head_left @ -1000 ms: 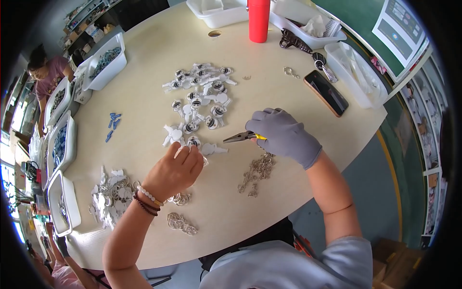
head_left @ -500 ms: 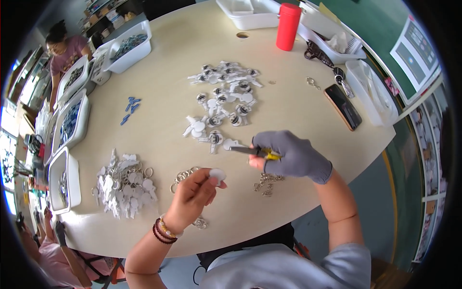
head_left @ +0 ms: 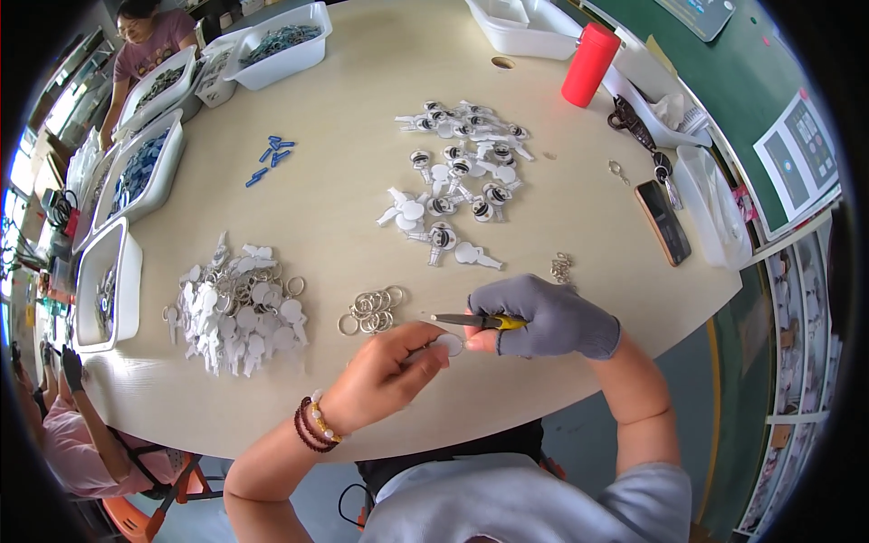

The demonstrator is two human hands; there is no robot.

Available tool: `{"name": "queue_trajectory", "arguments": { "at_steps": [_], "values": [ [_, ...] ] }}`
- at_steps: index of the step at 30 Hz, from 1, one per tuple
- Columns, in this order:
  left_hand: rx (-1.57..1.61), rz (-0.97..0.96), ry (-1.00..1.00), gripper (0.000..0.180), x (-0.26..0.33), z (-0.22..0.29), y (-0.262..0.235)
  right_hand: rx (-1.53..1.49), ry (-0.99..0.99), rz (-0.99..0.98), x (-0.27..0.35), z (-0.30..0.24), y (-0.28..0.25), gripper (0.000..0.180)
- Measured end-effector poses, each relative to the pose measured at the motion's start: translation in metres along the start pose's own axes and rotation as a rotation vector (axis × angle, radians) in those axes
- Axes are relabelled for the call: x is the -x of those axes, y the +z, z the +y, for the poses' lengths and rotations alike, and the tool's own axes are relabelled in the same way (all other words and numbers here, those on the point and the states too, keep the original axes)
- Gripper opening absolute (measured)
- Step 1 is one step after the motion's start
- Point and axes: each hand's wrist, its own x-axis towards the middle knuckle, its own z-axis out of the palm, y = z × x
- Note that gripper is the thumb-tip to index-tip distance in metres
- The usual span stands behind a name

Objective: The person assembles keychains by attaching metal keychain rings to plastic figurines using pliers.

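Observation:
My left hand [head_left: 389, 376], with beaded bracelets at the wrist, pinches a white round charm [head_left: 450, 345] between thumb and fingers. In my right hand [head_left: 548, 319], in a grey fingerless glove, are pliers [head_left: 466, 320] with yellow on the handles, their jaws pointing left above the charm. The bare fingertips of that hand meet the charm's right edge; whether a small ring is there is too small to tell. Metal rings [head_left: 371, 309] lie just beyond my left hand. A small heap of chain links [head_left: 561, 268] lies beyond my right hand.
A pile of white charms with rings [head_left: 243, 312] lies left. Charms with printed figures [head_left: 441, 237] spread across the middle, blue pieces [head_left: 270, 161] to their left. White bins [head_left: 109, 285] line the left edge. A red bottle [head_left: 591, 65] and phone [head_left: 663, 223] stand and lie right.
My hands have come together: the right hand with the pliers is now at the charm held in the left. The whole view has shifted, so the table's things appear displaced.

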Motion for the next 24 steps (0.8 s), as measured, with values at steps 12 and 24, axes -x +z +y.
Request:
{"name": "queue_trajectory", "arguments": {
  "at_steps": [12,24],
  "values": [
    [-0.138,-0.118,0.220,0.018,0.000,0.003,0.002,-0.011,-0.095,-0.217,0.000,0.010,0.003,0.014],
    [-0.048,-0.067,-0.020,0.015,0.000,-0.011,-0.004,0.069,-0.197,0.001,-0.003,0.007,0.017,0.017]
  ]
}}
